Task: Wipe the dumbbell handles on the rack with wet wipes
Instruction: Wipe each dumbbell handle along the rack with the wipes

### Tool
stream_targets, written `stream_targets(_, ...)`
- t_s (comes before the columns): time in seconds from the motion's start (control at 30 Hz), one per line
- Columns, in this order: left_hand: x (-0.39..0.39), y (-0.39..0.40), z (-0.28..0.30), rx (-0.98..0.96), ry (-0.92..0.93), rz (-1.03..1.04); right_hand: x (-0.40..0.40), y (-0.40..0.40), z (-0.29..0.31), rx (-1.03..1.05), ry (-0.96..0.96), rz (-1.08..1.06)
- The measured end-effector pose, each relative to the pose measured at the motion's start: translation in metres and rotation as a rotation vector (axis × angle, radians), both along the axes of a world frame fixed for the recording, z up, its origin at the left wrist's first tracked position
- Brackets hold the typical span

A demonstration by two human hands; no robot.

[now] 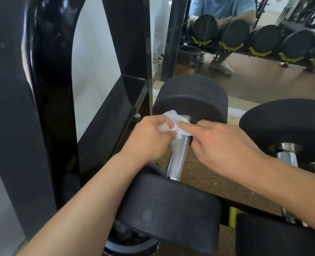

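**White wipe bunched at far end of handle**

Fingers (168,124) of left hand (149,137) are curled, pinching the wet wipe (173,120) vs. the knurled steel handle (177,156), right up by the far rubber head (189,97). Right hand (225,146) lies opposite, index finger straight and pressing the wipe's edge; other fingers loosely bent, gripping nothing.

To do it well, prob.: wrap wipe fully round the bar, then twist & pull toward the near head (169,209) so the knurling gets cleaned all round, incl. underside.

Both forearms reach in from below, wrists roughly level, hands meeting over the bar. Dumbbell sits on the rack; neighbour dumbbell (285,124) just beside, at right.
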State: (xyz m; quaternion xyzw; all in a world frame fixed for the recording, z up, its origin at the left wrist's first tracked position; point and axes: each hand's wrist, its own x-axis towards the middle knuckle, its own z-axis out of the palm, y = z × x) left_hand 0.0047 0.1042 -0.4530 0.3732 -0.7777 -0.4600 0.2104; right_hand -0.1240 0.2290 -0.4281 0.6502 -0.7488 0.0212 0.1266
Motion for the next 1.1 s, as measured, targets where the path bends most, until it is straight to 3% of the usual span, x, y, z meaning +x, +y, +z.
stream_targets(0.33,0.002,0.002,0.008,0.042,0.142,0.154,-0.01,-0.003,0.01,-0.037,-0.117,-0.059)
stream_targets(0.5,0.002,0.004,0.009,0.025,0.193,0.14,-0.005,0.007,0.021,-0.138,-0.149,-0.065)
stream_targets(0.63,0.002,0.01,0.014,0.128,0.246,-0.028,-0.001,0.003,0.019,-0.207,-0.168,-0.123)
stream_targets(0.7,0.0,0.01,0.013,0.08,0.151,-0.111,0.001,-0.001,0.014,-0.23,-0.256,-0.106)
stream_targets(0.77,-0.002,0.008,0.009,0.066,0.123,-0.155,0.002,-0.003,0.012,-0.215,-0.487,-0.124)
stream_targets(0.83,-0.003,0.004,0.005,0.055,0.136,-0.123,0.001,-0.003,0.01,-0.173,-0.666,-0.12)
stream_targets(0.9,-0.005,0.001,0.002,0.054,0.146,-0.063,-0.005,-0.001,0.008,-0.174,-0.725,-0.121)
stream_targets(1.0,-0.007,-0.003,-0.005,0.102,0.167,0.002,-0.012,0.001,0.004,-0.276,-0.621,-0.124)
stream_targets(1.1,-0.01,-0.01,-0.007,0.146,0.184,0.04,-0.015,-0.003,0.001,-0.27,-0.312,-0.044)
